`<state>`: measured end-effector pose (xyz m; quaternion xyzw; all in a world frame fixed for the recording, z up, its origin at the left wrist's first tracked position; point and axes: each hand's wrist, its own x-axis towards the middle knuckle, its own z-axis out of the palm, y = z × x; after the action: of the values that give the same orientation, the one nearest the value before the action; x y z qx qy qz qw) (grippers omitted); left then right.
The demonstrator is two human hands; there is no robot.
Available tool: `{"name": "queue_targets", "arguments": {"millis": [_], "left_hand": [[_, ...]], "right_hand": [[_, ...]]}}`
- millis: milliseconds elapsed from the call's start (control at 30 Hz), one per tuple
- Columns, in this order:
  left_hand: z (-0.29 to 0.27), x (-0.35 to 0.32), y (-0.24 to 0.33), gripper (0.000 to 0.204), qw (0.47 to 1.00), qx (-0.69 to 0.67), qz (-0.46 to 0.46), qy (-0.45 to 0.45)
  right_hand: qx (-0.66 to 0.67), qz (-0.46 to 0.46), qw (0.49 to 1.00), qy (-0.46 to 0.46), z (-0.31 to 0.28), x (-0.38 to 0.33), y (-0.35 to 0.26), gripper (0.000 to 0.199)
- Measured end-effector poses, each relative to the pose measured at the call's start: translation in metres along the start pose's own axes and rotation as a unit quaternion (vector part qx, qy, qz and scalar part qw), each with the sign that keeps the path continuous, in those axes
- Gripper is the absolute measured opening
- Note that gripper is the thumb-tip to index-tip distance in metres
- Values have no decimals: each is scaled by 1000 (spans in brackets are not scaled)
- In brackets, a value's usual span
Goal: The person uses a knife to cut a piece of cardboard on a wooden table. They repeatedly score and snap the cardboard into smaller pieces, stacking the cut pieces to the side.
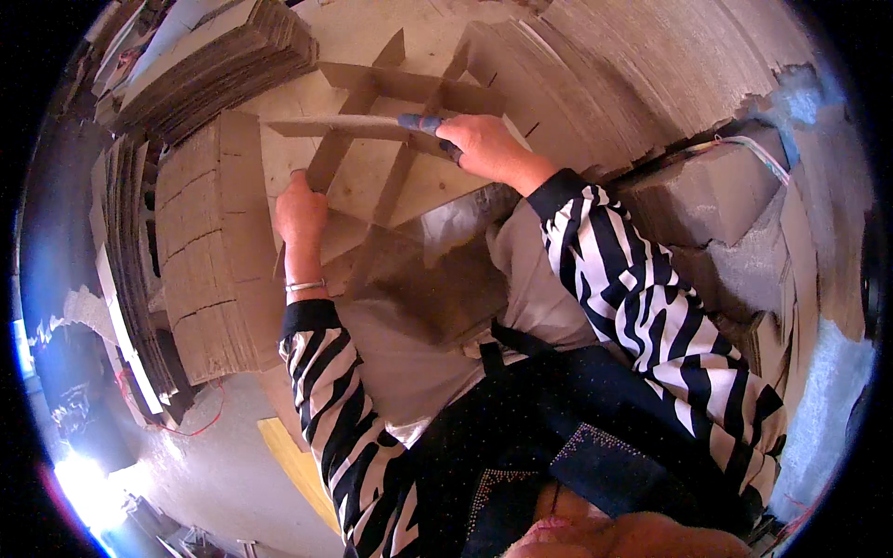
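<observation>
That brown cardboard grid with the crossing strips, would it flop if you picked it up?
The brown cardboard grid of slotted strips probably holds its shape, since the strips interlock. It looks thin, so likely light. It might skew or come apart, as both hands steady it.

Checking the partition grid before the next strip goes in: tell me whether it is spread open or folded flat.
Spread open. The cardboard divider grid shows crossing strips with open cells, bare board visible through them; the left hand steadies one strip.

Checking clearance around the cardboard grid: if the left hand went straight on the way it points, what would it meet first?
The left hand points up along a slanted cardboard strip it already touches; beyond it comes the long strip held by the right hand, though depth is unclear.
</observation>
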<state>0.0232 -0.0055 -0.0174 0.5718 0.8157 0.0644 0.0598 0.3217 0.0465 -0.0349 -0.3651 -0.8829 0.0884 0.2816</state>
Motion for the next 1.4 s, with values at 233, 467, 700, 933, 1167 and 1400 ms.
{"name": "queue_targets", "arguments": {"millis": [233, 467, 700, 933, 1167, 1400], "left_hand": [[2, 5, -1, 32, 999, 32, -6, -12], [-2, 5, -2, 32, 998, 49, -11, -35], [0, 5, 6, 32, 999, 27, 7, -36], [5, 10, -1, 30, 996, 23, 77, -36], [0, -9, -5, 35, 1000, -24, 8, -13], [-36, -25, -41, 53, 997, -21, -14, 72]], "right_hand": [[9, -40, 999, -16, -6, -2, -29, 28], [-1, 40, 999, 10, 2, -6, -34, 38], [-25, 71, 995, -62, 4, -13, -10, 38], [3, 33, 999, 14, 18, -13, -9, 40], [-42, 48, 990, -126, 4, -10, -15, 41], [105, 128, 982, -88, 13, -8, -8, 27]]}}
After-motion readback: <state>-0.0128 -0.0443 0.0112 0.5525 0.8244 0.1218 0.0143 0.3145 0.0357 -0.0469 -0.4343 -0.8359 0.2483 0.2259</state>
